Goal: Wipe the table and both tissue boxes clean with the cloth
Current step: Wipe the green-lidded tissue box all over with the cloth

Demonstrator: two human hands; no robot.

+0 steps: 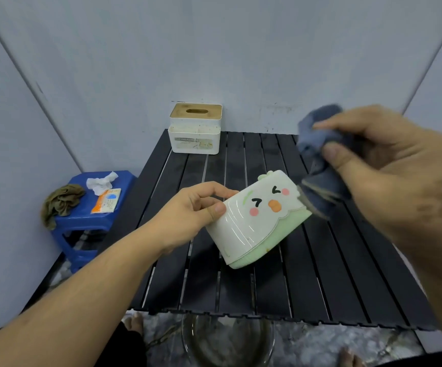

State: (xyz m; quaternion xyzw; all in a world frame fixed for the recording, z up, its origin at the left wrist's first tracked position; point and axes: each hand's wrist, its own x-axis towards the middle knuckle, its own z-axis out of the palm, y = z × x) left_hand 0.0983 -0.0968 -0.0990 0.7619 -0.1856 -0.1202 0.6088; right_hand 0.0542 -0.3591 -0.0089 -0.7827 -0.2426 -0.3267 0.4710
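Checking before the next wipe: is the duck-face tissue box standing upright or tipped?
Tipped. The left hand holds the duck-face tissue box tilted, its green base toward the camera, above the table.

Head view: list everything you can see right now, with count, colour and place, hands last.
Table: 1, black slatted, centre.
Duck-face tissue box: 1, white and green, tilted above the table in the left hand's grip.
Tissue box with wooden lid: 1, white, table's far left corner.
Cloth: 1, blue-grey, in the right hand.
Stool: 1, blue, left of the table.
Rag: 1, olive, on the stool.
Crumpled tissue: 1, white, on the stool.
Packet: 1, orange and white, on the stool.
Bowl: 1, clear, on the floor below the near edge.
Left hand: holds the duck-face box.
Right hand: grips the cloth.
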